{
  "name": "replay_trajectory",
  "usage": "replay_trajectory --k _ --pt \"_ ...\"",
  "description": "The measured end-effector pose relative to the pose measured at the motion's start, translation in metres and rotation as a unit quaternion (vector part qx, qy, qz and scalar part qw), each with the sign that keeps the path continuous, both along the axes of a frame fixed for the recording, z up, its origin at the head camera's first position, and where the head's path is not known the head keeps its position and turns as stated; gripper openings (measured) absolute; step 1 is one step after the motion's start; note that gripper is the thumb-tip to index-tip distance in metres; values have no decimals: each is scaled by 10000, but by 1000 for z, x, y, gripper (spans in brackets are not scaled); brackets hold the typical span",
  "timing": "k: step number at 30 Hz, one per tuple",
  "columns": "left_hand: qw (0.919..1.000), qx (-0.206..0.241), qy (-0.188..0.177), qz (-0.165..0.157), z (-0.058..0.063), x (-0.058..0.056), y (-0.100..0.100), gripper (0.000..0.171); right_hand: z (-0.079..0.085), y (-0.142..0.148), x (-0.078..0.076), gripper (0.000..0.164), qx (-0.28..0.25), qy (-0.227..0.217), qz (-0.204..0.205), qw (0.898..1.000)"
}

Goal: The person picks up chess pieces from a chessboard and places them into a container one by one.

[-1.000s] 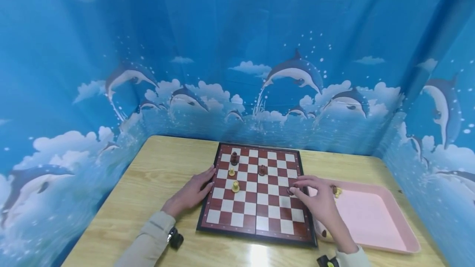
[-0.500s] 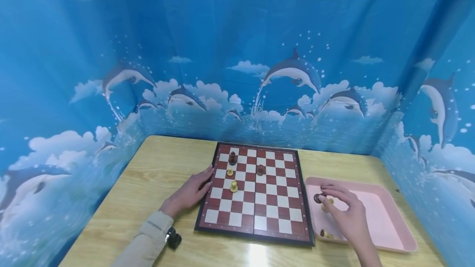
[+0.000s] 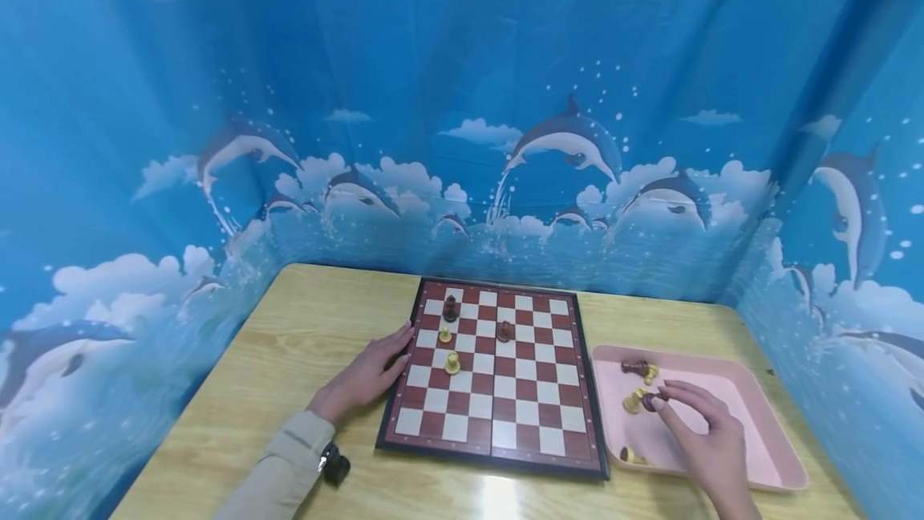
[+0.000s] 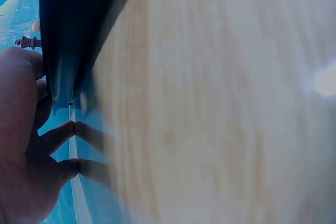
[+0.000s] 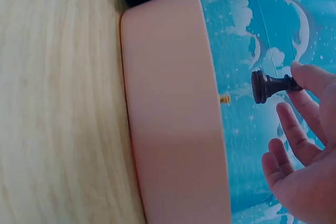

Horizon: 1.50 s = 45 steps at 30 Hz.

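Note:
My right hand [image 3: 711,432] is over the pink tray [image 3: 783,440], pinching a dark chess piece [image 5: 270,86] between thumb and fingertips. In the right wrist view the piece's round base points away from the hand, and its top is hidden by the fingers. My left hand [image 3: 364,371] lies beside the chessboard [image 3: 491,465], fingertips at its left edge, fingers extended. On the board stand a tall dark piece [image 3: 451,308], a small pale pawn [image 3: 444,335], a larger pale piece [image 3: 452,363] and another dark piece [image 3: 504,331].
Inside the tray lie a dark piece [image 3: 634,366], a pale piece [image 3: 651,375] against it, a pale piece [image 3: 631,403] near the pinched one, and another pale piece [image 3: 632,456] by the front wall. A blue dolphin curtain [image 3: 433,103] surrounds the wooden table [image 3: 332,295].
My right hand has lifted the dark piece from the board's right side and carried it rightward over the tray. My left hand stays at the board's left edge.

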<state>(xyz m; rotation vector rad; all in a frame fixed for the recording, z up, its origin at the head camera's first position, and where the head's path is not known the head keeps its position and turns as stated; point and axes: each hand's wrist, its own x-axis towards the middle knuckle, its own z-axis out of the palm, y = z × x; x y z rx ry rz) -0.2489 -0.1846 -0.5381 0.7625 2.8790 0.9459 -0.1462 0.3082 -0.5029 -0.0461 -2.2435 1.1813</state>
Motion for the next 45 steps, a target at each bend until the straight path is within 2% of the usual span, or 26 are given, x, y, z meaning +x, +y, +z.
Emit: replay_trajectory --k 17,25,32,39,45 --pt "9999 -37 -129 90 1 -1 0 56 -8 2 -2 23 -227 -50 43 9997" --pt "9993 -123 -292 174 -1 -3 -1 57 -15 4 -4 20 -445 -442 -88 9980" --pt "9996 -112 -215 139 -3 -2 -1 57 -27 9 -8 21 -835 -626 -71 9945" --pt "9995 -64 -251 152 -2 -2 0 57 -29 9 -9 21 -964 -712 -142 9927" --pt "9998 -33 -176 115 -2 -1 0 57 -29 9 -9 23 -1060 -614 -103 9924"
